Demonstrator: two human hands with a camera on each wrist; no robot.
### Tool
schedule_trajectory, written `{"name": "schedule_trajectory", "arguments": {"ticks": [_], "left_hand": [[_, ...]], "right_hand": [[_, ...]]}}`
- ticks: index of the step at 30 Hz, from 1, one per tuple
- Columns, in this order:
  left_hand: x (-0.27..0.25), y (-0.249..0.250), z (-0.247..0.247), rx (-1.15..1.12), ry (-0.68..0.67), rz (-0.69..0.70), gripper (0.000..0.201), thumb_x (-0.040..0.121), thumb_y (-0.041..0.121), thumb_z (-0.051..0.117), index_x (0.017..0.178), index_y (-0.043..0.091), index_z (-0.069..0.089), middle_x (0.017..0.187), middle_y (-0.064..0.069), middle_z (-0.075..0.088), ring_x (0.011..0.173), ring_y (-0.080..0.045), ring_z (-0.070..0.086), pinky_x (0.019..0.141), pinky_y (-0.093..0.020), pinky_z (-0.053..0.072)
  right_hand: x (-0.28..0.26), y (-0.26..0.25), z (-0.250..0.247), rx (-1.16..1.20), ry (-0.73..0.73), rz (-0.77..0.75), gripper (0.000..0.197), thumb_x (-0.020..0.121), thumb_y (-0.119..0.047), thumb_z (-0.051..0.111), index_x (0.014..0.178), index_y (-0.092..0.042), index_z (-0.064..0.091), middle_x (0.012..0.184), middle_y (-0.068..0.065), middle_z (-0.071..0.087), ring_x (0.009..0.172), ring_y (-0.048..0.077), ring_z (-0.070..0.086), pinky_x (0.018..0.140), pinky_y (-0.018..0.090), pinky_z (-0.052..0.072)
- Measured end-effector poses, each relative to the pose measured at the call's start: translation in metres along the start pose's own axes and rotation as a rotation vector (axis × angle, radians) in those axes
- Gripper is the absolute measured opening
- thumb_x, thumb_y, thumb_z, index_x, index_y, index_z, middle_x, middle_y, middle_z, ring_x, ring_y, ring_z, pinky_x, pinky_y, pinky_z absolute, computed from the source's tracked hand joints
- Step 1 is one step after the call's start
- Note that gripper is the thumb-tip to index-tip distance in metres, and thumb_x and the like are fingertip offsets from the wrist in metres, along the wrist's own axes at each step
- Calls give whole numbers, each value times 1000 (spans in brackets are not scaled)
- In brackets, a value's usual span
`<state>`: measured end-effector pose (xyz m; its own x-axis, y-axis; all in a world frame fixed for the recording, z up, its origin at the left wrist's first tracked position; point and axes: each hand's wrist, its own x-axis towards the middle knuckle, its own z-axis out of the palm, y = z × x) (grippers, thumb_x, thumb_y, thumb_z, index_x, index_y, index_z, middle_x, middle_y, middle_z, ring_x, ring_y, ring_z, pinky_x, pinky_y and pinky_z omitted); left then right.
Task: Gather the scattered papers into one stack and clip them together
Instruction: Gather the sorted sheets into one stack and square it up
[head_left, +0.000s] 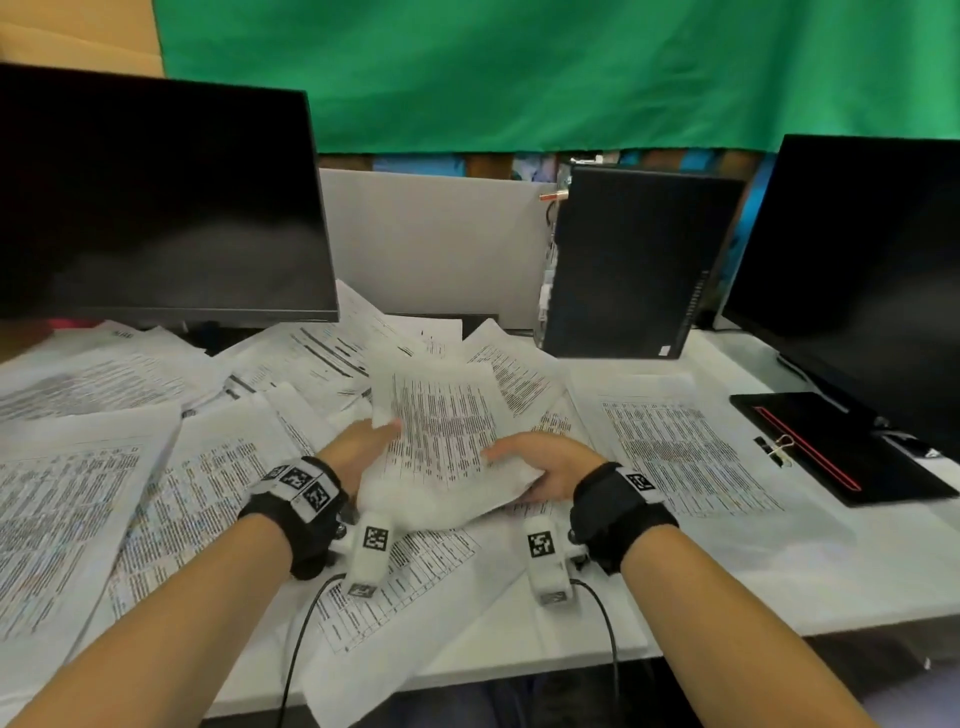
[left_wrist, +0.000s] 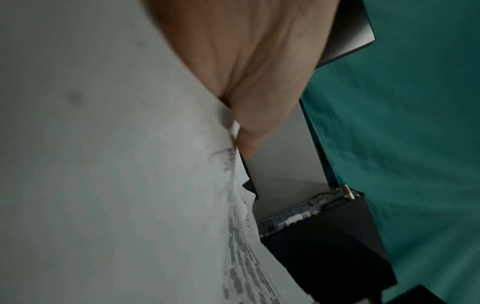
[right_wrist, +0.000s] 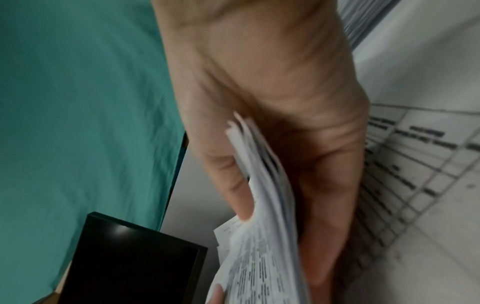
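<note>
A thin bundle of printed sheets is held above the desk's centre, long axis running near to far and tilted slightly left. The left hand pinches its left edge; the right hand clamps its near-right corner, thumb on top. Loose papers, flat and table-printed, cover the white desk. A binder clip lies at right.

White papers (black print)
</note>
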<state>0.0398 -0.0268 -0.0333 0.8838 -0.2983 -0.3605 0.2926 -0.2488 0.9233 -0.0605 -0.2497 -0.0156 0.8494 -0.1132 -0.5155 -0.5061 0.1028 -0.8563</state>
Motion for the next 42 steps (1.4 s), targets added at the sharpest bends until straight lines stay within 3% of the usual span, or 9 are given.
{"name": "schedule_trajectory", "arguments": {"ticks": [8,12,15,18,21,26,30,36,42], "left_hand": [[-19,8,-13,-179,-149,36,35,90,25,61,121,9,58,109,-15,67,92,-30,65,70,-37,55],[-23,-4,-31,73,-49,11,30,88,3,59,118,5,56,112,-10,64,92,-23,62,70,-33,51],[-19,-19,-38,136,23,27,35,86,10,65,118,2,55,113,-11,65,93,-25,63,76,-35,53],[-21,-24,-38,197,16,106,37,85,26,67,118,10,58,109,-6,67,93,-20,64,90,-38,51],[-27,-23,-37,264,-19,173,40,85,29,67,121,15,58,116,-4,65,101,-19,60,93,-34,45],[-26,-26,-38,253,29,154,50,81,20,72,127,10,55,127,-7,61,115,-23,56,99,-34,42],[-25,-26,-38,321,23,166,53,80,26,74,127,12,53,122,0,61,109,-17,57,93,-30,44],[-25,-28,-38,213,83,117,28,95,25,55,114,6,57,105,-3,66,89,-16,61,75,-29,52],[-27,-28,-37,130,187,1,45,101,33,37,127,0,52,119,-20,60,98,-28,60,75,-29,46]], "right_hand": [[-4,3,6,-23,-172,-98,17,95,-5,60,109,-13,65,99,7,73,82,17,71,67,30,59],[24,6,-8,84,290,-135,10,94,-9,62,103,-6,60,100,12,61,76,19,60,59,29,57],[39,-3,-6,110,407,-154,19,91,-5,60,109,-9,53,104,11,53,88,19,54,85,39,58],[43,-14,15,-59,279,-148,18,93,-3,55,80,-15,52,82,10,53,69,16,51,72,34,54],[44,-23,31,-430,222,-214,19,98,-7,47,105,-4,64,107,12,65,93,23,62,96,44,53],[12,-52,37,-855,386,-757,37,103,-8,41,135,-8,59,124,13,60,113,24,56,102,30,40],[-20,-81,19,-550,500,-1167,39,102,-6,45,139,-13,54,118,3,60,106,8,56,95,11,42],[-19,-80,-3,649,106,-731,38,96,-13,58,134,-11,60,135,8,62,123,24,61,106,48,47],[-22,-22,10,-119,105,-309,36,96,3,52,131,-3,59,134,11,58,97,16,60,77,23,55]]}}
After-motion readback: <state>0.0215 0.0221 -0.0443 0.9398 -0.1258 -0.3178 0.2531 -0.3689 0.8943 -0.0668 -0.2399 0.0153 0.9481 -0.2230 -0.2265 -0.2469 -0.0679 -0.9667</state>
